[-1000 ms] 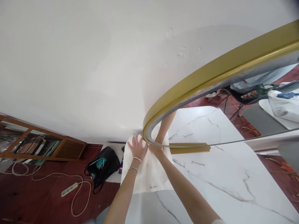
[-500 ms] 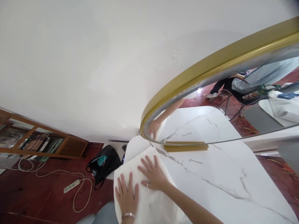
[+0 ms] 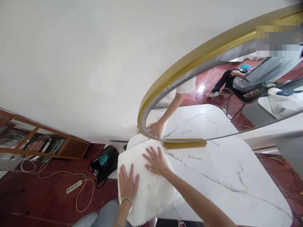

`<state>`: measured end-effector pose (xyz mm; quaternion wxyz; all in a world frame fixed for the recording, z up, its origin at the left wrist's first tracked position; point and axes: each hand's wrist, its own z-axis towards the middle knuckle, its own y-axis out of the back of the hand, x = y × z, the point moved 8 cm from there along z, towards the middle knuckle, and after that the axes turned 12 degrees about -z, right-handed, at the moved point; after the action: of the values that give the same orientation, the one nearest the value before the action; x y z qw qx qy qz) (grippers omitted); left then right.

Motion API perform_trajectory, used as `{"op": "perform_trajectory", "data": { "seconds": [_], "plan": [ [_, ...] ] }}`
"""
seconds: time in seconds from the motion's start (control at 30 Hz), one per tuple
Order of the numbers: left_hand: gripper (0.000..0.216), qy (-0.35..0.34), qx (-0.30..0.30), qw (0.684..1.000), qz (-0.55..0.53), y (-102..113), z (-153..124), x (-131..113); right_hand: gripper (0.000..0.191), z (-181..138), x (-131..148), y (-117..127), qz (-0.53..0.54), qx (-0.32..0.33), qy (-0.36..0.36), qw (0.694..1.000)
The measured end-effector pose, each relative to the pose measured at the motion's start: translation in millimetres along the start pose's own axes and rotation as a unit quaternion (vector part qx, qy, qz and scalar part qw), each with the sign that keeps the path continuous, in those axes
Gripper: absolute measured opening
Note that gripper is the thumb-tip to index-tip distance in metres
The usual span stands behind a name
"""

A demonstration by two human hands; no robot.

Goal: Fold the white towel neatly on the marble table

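Two open hands press a white cloth flat on a marble-patterned table.

The left hand (image 3: 127,184) and right hand (image 3: 155,160) lie palm-down with fingers spread, gripping nothing, on the white cloth (image 3: 151,194). The cloth covers the near left corner of the marble-patterned table (image 3: 224,176) and overhangs its edge, just in front of a gold-framed round mirror (image 3: 189,60). A black bag (image 3: 104,164) and power strip (image 3: 74,186) lie on the red floor.

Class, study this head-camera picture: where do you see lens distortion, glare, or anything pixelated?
Head view: wide-angle distortion slants the room and stretches the gold-framed mirror; a bright glare spot sits on the red floor reflected in it; a pixelated patch covers its upper right; the left hand and right hand, flat on the white cloth, look sharp; shadows are faint.
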<state>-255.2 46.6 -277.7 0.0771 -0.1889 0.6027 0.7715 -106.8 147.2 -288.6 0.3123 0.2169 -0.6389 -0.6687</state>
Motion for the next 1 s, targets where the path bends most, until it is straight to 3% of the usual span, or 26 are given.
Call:
{"op": "perform_trajectory", "data": {
  "seconds": [0.13,0.23,0.33,0.5,0.6,0.67,0.8,1.0],
  "plan": [
    [0.052,0.014,0.030,0.999,0.001,-14,68,6,0.051,43,-33,5,-0.016,0.003,-0.095,0.995],
    [0.049,0.030,0.036,0.999,0.004,-18,78,3,0.048,32,-47,7,-0.029,-0.019,-0.178,0.983],
    [0.048,0.013,0.028,0.999,0.010,-13,42,-9,0.059,-6,-38,9,-0.031,-0.051,-0.162,0.985],
    [0.071,-0.100,0.073,0.992,0.011,-11,-75,-47,0.089,-96,-1,13,-0.014,-0.030,-0.062,0.998],
    [0.085,-0.134,0.091,0.987,0.010,-15,-129,-66,0.089,-146,14,20,-0.009,-0.020,-0.017,1.000],
    [0.084,-0.139,0.094,0.986,0.018,-18,-143,-75,0.083,-168,17,22,-0.017,-0.022,-0.009,1.000],
    [0.066,-0.139,0.083,0.986,0.038,-26,-129,-89,0.070,-174,7,24,-0.046,-0.046,-0.027,0.997],
    [0.053,-0.117,0.090,0.988,0.041,-50,-51,-116,0.058,-125,-51,31,-0.068,-0.096,-0.069,0.991]
  ]
}}
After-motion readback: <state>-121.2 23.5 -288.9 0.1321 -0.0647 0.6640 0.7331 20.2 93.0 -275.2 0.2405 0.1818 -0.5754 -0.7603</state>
